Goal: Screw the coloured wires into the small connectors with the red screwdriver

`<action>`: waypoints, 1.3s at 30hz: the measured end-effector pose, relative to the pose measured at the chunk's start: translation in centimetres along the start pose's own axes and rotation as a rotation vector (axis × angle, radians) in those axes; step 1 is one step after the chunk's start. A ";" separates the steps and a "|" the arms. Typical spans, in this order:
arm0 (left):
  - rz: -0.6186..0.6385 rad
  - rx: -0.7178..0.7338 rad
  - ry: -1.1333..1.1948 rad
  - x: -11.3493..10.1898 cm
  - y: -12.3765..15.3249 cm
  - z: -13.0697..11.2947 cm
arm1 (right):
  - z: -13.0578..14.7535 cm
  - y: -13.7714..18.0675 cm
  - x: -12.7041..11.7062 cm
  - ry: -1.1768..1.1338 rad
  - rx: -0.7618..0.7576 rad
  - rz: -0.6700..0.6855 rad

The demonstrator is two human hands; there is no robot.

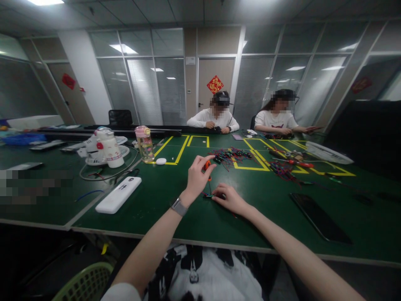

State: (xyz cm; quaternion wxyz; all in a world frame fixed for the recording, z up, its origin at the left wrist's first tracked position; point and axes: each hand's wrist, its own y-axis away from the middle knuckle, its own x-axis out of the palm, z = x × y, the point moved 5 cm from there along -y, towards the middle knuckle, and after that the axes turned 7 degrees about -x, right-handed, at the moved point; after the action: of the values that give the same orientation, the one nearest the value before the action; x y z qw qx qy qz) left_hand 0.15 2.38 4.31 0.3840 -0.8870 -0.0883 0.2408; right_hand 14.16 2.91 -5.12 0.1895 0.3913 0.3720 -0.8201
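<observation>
- Green surface (169,221), seamed at left, marked with yellow tape rectangles; carries nearly everything below.
- Light-green slatted basket (94,276), low at lower left, beneath the surface edge; contents cannot be made out.
- White shallow tray (328,153), far right, tilted; inside not readable from this angle.
- Blue tray (23,139), far left; contents too blurred to name.
- Wired-part heap (233,155), beyond the hands: small dark pieces tangled with red, blue and black leads, partly over the tape.
- Clear bottle (144,144), pink lid, upright at left; pale yellowish liquid inside, some pattern on the wall.
- White bottle (110,149), upright further left, printed band near its base; fill cannot be told.
- Left hand (199,175), watch at wrist: thumb and fingers closed round a screwdriver handle.
- Right hand (230,197): low over the surface, fingers bent, tips close together at the component's right end; pinching or pressing, cannot tell.
- Screwdriver (207,165): orange and black handle, thin dark shaft, near upright, pointing down at the component.
- Component (207,195): small, dark, a touch of green, short coloured leads; flat on the surface, between and below the hands.
</observation>
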 end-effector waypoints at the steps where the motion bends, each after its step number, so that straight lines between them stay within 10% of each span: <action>1: 0.021 0.005 0.006 0.2 0.1 0.0 | 0.0 0.0 0.0 0.002 -0.001 -0.001; 10: 0.203 -0.054 0.368 1.2 0.4 0.1 | 0.1 -0.1 0.0 0.009 -0.007 0.003; 15: -0.205 0.119 0.039 -0.9 0.6 -0.8 | 0.2 -0.1 0.0 0.005 0.004 0.006; 19: -0.284 0.139 -0.010 -0.9 0.9 -0.7 | 0.2 -0.1 0.0 0.005 0.009 0.005; 39: 0.285 -0.193 0.697 1.7 -0.1 0.9 | 0.2 -0.1 0.0 0.015 0.000 0.010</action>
State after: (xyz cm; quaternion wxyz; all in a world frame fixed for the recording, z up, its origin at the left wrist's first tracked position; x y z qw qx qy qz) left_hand 1.16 3.62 3.23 0.2684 -0.9511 0.1493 -0.0337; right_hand 14.07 2.83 -5.01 0.1909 0.3991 0.3716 -0.8162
